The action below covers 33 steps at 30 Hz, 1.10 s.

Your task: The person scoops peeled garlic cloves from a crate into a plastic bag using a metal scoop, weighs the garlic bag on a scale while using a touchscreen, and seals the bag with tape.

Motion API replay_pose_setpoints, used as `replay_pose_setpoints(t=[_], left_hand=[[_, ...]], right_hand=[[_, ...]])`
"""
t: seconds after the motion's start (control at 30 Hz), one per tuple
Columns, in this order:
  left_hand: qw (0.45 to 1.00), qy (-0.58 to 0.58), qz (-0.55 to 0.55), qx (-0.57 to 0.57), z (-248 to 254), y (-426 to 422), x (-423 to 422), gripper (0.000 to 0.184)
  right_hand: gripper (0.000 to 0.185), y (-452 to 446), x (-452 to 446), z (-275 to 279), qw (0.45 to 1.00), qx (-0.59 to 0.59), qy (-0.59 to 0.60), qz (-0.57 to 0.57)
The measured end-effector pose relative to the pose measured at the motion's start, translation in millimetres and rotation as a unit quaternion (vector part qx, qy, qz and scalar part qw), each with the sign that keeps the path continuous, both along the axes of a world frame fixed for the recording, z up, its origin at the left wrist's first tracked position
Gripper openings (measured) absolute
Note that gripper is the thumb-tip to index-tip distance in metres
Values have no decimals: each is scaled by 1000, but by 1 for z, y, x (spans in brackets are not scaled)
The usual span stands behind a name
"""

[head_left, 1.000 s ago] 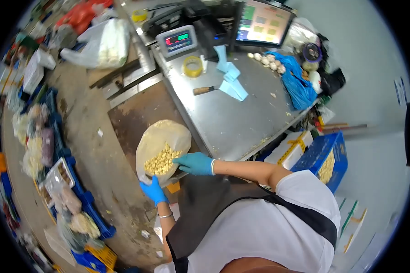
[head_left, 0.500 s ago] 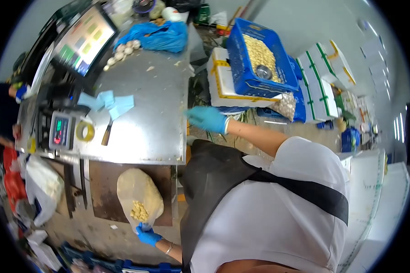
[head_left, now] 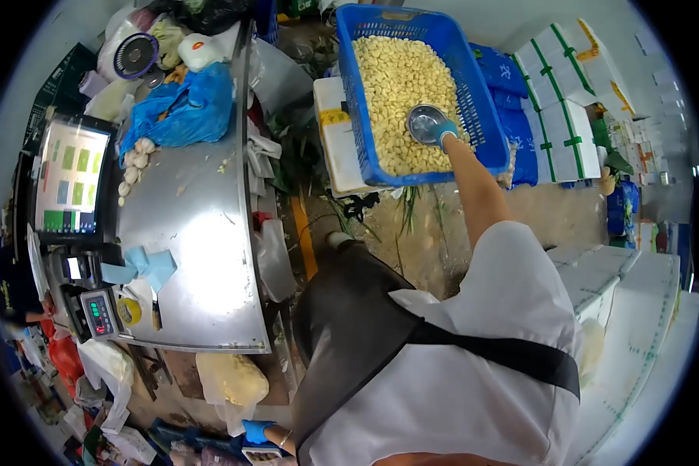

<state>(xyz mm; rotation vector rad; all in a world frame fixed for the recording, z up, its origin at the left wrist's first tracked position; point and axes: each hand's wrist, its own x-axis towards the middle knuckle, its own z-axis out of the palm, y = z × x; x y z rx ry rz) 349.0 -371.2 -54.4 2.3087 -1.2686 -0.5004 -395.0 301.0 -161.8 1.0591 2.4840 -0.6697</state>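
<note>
My right hand [head_left: 446, 132], in a blue-green glove, grips the rim of a round metal bowl [head_left: 424, 124]. The bowl rests tilted among peeled garlic cloves [head_left: 404, 74] in a big blue plastic crate [head_left: 380, 172]. Low in the view, my blue-gloved left hand [head_left: 258, 430] is closed on the edge of a clear plastic bag [head_left: 233, 388]. Pale contents show through the bag, which hangs beside the near edge of the metal table. Most of my left fingers are hard to make out.
On the metal table [head_left: 186, 210] are a digital scale [head_left: 99, 314], a touchscreen [head_left: 71, 179], yellow tape [head_left: 129, 311], a knife [head_left: 156, 314], blue cloths [head_left: 144, 264], garlic bulbs [head_left: 136, 161] and a blue bag [head_left: 182, 109]. Foam boxes [head_left: 555, 101] stand right. Another person [head_left: 12, 287] is far left.
My right hand has moved from beside the table into the crate and taken hold of the metal bowl. My view has swung toward the crate; my left hand stays at the bag.
</note>
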Motion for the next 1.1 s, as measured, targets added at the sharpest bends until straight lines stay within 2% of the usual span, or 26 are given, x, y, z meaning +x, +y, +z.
replay_pose_setpoints(t=[0.03, 0.07, 0.13, 0.17, 0.2, 0.27, 0.3, 0.33, 0.4, 0.47, 0.5, 0.6, 0.63, 0.73, 0.8, 0.83, 0.87, 0.93, 0.97, 1.0, 1.03, 1.07, 1.1], left_hand=[[999, 29, -40, -8, 3, 1, -18, 44], [996, 53, -75, -14, 6, 2, -30, 43], [992, 29, -119, -13, 17, 5, -63, 41], [987, -67, -147, 2, 25, 2, -78, 41], [989, -46, -142, -17, 26, 5, -91, 39], [977, 35, -208, -2, 38, 18, -123, 34], [974, 43, -222, 32, 35, 15, -125, 34], [969, 52, -234, 66, 28, 11, -126, 34], [964, 102, -214, 124, 15, 11, -131, 35], [957, 181, -147, 171, 3, 19, -145, 38], [955, 202, -152, 158, 6, 33, -161, 36], [937, 207, -198, 197, 13, 45, -170, 28], [941, 203, -191, 191, 20, 51, -172, 27], [947, 202, -167, 187, 30, 64, -162, 28], [942, 212, -152, 212, 16, 53, -130, 31], [947, 215, -118, 205, 13, 56, -125, 38], [945, 220, -119, 213, 12, 58, -125, 37], [939, 230, -119, 227, 6, 64, -129, 35], [933, 241, -143, 226, 3, 67, -132, 33], [927, 252, -166, 224, 0, 70, -136, 32], [920, 263, -187, 221, -3, 73, -140, 30], [922, 259, -188, 219, -2, 73, -147, 31], [922, 256, -190, 219, -2, 72, -158, 31]], right_hand=[[66, -1, -4, -2, 999, -25, -14, -31], [61, -4, -4, -2, 998, 19, -5, -59], [55, -24, -2, 17, 988, 106, 15, -115], [58, 0, -22, -32, 991, 12, -58, -123], [59, 5, -27, -43, 993, -36, -63, -88], [61, 16, -31, -54, 990, -127, -64, -22], [62, 14, -32, -56, 994, -87, -41, 59], [59, -1, -38, -27, 990, -68, -82, 89], [67, -8, -40, -8, 990, 44, 36, 127], [77, -18, -36, -5, 968, 87, 139, 191], [83, -23, -35, -5, 950, 108, 188, 223], [96, -35, -40, 5, 965, 23, -21, 261], [80, -30, -37, -3, 932, 41, 35, 359], [54, 9, -88, -13, 832, 67, -90, 544], [35, 16, -95, 73, 877, 115, 25, 466], [35, 20, -106, 85, 921, 99, 104, 362], [34, 24, -116, 90, 948, 81, 181, 251], [38, 10, -120, 83, 895, 83, 370, 234], [42, -6, -114, 75, 919, -23, 346, 188], [45, -24, -119, 55, 954, -46, 259, 144], [44, -29, -123, 6, 953, 5, 270, 135], [45, -48, -106, 29, 974, -118, 156, 114], [39, -50, -100, 8, 970, -137, 167, 107]])
